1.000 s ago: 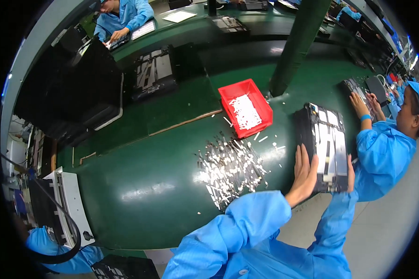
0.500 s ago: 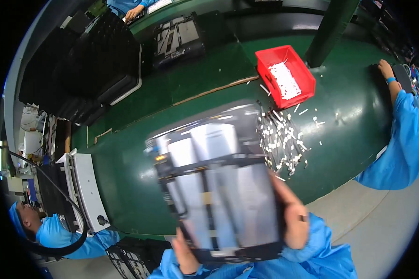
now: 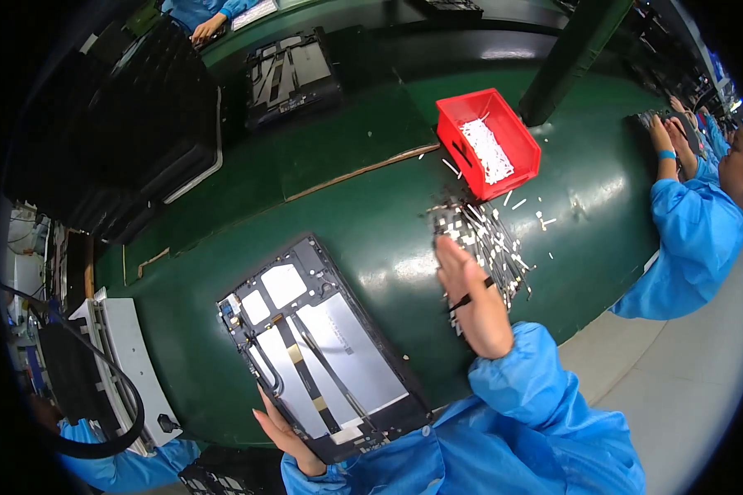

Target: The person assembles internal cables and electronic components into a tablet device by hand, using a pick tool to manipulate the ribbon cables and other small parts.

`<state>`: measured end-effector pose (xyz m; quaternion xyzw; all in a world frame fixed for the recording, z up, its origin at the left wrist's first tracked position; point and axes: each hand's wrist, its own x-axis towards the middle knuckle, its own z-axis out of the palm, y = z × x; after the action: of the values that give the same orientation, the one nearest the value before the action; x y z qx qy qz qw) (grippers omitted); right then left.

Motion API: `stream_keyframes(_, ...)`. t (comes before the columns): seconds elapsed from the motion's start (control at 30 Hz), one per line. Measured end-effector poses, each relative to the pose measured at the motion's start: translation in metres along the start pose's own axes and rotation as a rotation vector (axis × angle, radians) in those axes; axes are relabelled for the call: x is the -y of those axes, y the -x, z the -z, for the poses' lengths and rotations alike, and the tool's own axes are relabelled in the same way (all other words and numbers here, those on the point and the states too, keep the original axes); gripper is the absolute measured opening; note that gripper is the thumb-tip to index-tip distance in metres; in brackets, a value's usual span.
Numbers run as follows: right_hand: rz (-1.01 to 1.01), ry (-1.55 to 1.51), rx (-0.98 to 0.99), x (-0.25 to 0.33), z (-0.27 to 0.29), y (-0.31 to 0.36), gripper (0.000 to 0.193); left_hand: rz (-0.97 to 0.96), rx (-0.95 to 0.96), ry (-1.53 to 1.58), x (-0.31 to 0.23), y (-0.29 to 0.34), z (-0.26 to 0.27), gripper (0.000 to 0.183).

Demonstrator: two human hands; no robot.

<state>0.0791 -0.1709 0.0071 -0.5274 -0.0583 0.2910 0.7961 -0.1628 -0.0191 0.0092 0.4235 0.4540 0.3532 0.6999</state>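
the green worktop (image 3: 206,346) fills most of the view, with a tall dark stack (image 3: 124,140) at its upper left. at the far right sits a person in a blue coat (image 3: 689,239), hands on something dark. in front of the wearer, left of centre, is an open device (image 3: 330,351), a black shell with silver panels, set aslant; its near end overlaps the wearer's blue coat. a similar device (image 3: 291,78) lies farther back. beyond the open device, to the right, stands a red bin (image 3: 516,136) with small white pieces (image 3: 489,153) inside. just below the bin is a loose pile of thin black-and-white strips (image 3: 495,252). the left hand (image 3: 293,441) touches the open device's left edge near the bottom (whether that grip clasps or merely steadies it, i cannot tell). the right hand (image 3: 477,318) is over the pile, fingers straight and together. a narrow black band (image 3: 461,303) crosses it; whether this grip pinches the band, i cannot tell.
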Motion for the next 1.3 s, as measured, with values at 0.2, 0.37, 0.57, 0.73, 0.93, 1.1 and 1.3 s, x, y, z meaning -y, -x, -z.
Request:
stream_keyframes(0.2, -0.016, -0.003, 0.010, 0.044, 0.041, 0.001, 0.051, -0.044, 0.108, -0.079, 0.012, -0.001, -0.023, 0.058)
stream_keyframes(0.37, -0.010, 0.608, -0.081, 0.091, 0.073, 0.013, 0.029, -0.093, 0.181, -0.112, 0.012, 0.009, -0.062, 0.052)
stream_keyframes(0.57, 0.057, 1.400, -0.126, 0.080, 0.078, 0.009, 0.022, -0.007, 0.103, -0.068, 0.017, 0.014, -0.069, 0.052)
stream_keyframes(0.73, -0.074, 1.354, -0.083, 0.087, 0.076, 0.000, 0.023, 0.020, 0.108, 0.004, 0.019, 0.019, -0.069, 0.059)
stream_keyframes(0.93, 0.043, 1.523, -0.099, 0.079, 0.073, 0.001, 0.022, -0.061, 0.151, -0.061, 0.019, 0.018, -0.074, 0.059)
stream_keyframes(1.1, -0.126, 1.122, 0.009, 0.084, 0.083, -0.007, 0.017, -0.085, 0.176, -0.028, 0.013, 0.022, -0.070, 0.058)
stream_keyframes(1.3, -0.064, 1.179, -0.083, 0.097, 0.067, 0.004, 0.014, -0.111, 0.175, -0.108, 0.000, 0.032, -0.050, 0.052)
